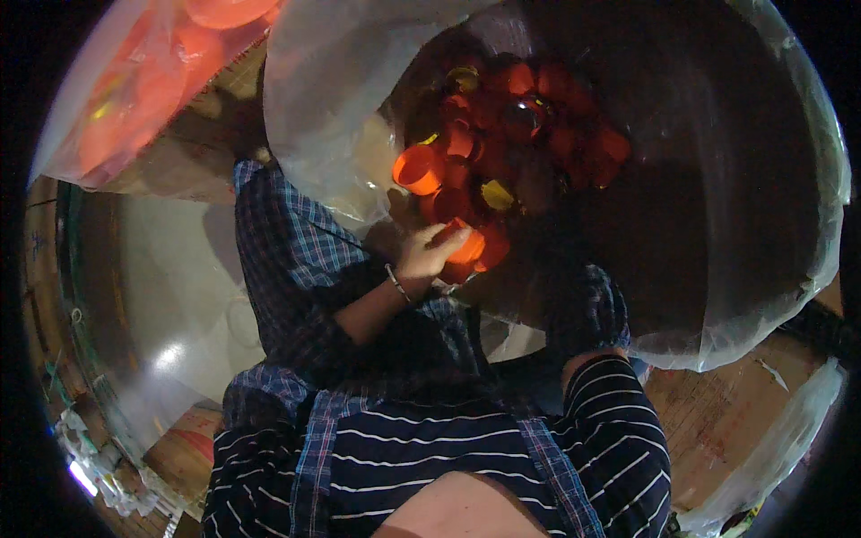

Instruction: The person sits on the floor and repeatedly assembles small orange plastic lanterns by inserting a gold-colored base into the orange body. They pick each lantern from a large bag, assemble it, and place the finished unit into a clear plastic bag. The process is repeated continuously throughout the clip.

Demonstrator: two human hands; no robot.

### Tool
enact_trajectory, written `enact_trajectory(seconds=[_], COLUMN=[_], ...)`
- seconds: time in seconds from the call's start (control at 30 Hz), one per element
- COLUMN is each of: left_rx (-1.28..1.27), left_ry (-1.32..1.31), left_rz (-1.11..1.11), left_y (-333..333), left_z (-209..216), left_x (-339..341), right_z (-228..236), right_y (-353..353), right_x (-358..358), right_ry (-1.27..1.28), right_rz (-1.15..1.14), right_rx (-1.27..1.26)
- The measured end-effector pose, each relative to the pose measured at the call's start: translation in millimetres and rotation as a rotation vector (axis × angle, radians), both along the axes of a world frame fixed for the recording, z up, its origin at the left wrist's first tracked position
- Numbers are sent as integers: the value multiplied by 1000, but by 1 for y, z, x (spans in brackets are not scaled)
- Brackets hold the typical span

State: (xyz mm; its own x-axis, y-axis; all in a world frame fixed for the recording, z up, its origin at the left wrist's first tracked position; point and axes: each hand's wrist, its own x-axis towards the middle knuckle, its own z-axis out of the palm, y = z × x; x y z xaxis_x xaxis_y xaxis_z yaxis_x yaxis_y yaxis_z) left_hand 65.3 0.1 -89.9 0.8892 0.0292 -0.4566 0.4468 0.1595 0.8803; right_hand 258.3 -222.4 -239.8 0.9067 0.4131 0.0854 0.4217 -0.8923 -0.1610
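My left hand [432, 253], with a bracelet at its wrist, is closed on an orange plastic cup [464, 242] near the front edge of the heap. My right arm in its checked sleeve [596, 309] reaches forward into the dark inside of a large clear plastic bag [336, 117]; the right hand and its fingers are lost in shadow. Around and beyond my left hand lie several orange cup-shaped pieces. One orange cup [418, 170] shows its open mouth. Among them are a yellow piece [497, 195] and another yellow piece [463, 78] farther back.
A second clear bag [148, 99] full of orange pieces stands at the far left. Brown cardboard [717, 417] lies at the right below the big bag. A pale, shiny surface [184, 296] is on the left. My checked trouser leg [291, 229] borders the big bag.
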Motion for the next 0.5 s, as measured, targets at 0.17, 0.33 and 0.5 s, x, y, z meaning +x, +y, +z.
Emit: enact_trajectory(seconds=[0.17, 0.33, 0.5], left_rx=[-290, -604, -1084], left_ry=[40, 56, 50], left_rz=[420, 594, 349], left_y=[1, 4, 4], left_z=[4, 17, 48], left_x=[9, 15, 8], right_z=[25, 137, 229], right_y=[-5, 3, 42], right_x=[-11, -56, -151], right_ry=[194, 687, 815], right_rz=[-20, -544, -354], right_rx=[155, 1067, 1257])
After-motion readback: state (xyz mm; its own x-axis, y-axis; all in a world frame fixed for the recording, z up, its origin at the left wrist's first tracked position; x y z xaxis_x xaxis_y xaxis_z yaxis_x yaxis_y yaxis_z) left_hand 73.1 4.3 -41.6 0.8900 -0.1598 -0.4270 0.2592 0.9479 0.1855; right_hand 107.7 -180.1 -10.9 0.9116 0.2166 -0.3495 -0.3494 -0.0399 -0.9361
